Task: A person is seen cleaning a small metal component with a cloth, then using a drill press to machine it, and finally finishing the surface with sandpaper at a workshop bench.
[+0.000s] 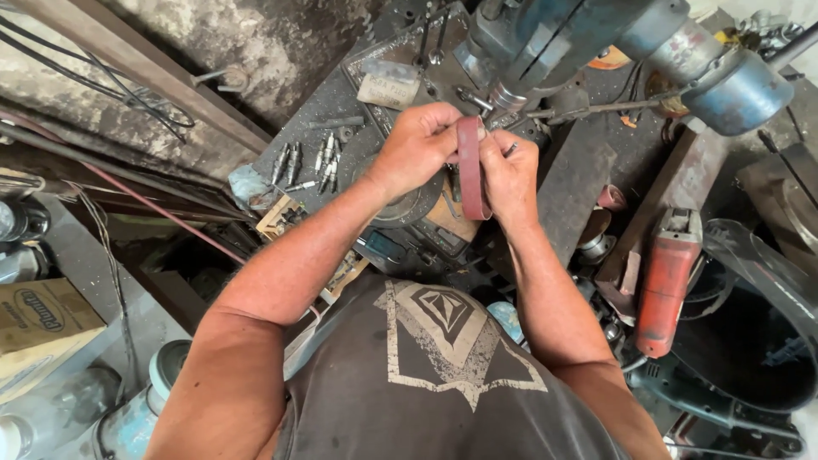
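A reddish-brown strip of abrasive band (471,175) hangs as a narrow loop between both hands. My left hand (416,145) pinches its top edge from the left. My right hand (509,175) grips it from the right, fingers closed on the upper part. Both hands are just below the chuck of a blue drill press (545,47), over its dark round table (409,207). The lower end of the band dangles free.
Several spark plugs (308,162) lie on the dark metal bench at left. A red angle grinder (667,281) rests at right beside a black tub (750,341). A cardboard box (38,319) and cans sit low left. Cables run along the stained wall.
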